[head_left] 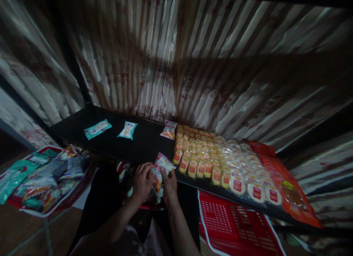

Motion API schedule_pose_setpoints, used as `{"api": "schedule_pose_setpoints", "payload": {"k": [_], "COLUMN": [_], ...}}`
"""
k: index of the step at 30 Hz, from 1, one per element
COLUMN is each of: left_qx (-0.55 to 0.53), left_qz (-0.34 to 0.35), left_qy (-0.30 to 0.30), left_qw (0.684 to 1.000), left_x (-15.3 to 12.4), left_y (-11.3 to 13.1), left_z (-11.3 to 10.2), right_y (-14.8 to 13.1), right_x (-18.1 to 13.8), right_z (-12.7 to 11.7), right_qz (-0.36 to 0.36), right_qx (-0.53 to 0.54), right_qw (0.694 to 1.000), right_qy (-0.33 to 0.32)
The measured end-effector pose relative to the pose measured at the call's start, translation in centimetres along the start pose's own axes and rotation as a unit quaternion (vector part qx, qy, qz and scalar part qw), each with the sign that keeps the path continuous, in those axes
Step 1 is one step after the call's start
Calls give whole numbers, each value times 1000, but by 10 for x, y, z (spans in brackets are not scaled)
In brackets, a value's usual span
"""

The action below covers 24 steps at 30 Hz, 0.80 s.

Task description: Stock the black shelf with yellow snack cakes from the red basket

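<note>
Between my two hands is a small snack bag (158, 170) with a striped edge, held in front of the black shelf's near edge. My left hand (142, 182) grips its left side with curled fingers, and my right hand (169, 184) pinches the right side. A similar striped snack bag (169, 129) lies on the shelf beyond, beside the rows of packed cakes. Farther left on the shelf are a green-and-white packet (127, 130) and a longer green packet (97, 129). Below my hands, a basket with more packets is partly hidden.
Rows of yellow wrapped cakes (200, 168) and round white ones (256, 191) fill the shelf's right half, next to orange bags (288, 186). A red basket (82, 191) of mixed packets stands at lower left. Another red basket (220, 215) sits below the shelf. Pleated curtain (165, 65) hangs behind.
</note>
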<state>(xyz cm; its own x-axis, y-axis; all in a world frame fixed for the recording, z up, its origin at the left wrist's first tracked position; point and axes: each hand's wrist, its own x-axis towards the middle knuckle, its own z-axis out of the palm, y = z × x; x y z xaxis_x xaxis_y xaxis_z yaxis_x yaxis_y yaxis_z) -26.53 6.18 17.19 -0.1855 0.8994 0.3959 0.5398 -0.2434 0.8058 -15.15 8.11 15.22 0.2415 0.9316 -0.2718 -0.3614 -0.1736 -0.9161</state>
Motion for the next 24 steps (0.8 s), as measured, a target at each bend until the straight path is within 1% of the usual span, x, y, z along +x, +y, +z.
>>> {"api": "schedule_pose_setpoints", "payload": {"k": [2,6,9,12,15,17,19,21,24], "left_qx": [8,-3,-39,-93,-150,-202,-270,-334,-387], "left_qz": [1,-35,-82,-156,-245,-289,-324,-362,-412], "left_qy": [-28,-55,-67,-71,-67,-54,-37,-14,23], "left_qw": [1000,998,994,981,955,934,906,870,825], "left_x": [-3,-7,-7,-6,-4,-3,-2,-2,1], "left_y": [3,2,1,2,1,0,-2,-2,2], "left_z": [6,15,17,18,19,20,20,19,15], "right_y": [-3,-12,-16,-12,-4,0,0,-2,-5], "right_x": [0,-4,-6,-6,-5,-5,-7,-10,-15], "right_z": [1,3,4,2,0,-1,0,2,5], "right_qz": [-9,-28,-11,14,22,25,31,36,32], "right_qx": [-11,-28,-27,-10,31,48,50,49,44], "right_qw": [1000,999,999,1000,999,997,997,998,997], "right_qy": [-5,-33,-39,-19,-37,-50,-39,-30,-46]}}
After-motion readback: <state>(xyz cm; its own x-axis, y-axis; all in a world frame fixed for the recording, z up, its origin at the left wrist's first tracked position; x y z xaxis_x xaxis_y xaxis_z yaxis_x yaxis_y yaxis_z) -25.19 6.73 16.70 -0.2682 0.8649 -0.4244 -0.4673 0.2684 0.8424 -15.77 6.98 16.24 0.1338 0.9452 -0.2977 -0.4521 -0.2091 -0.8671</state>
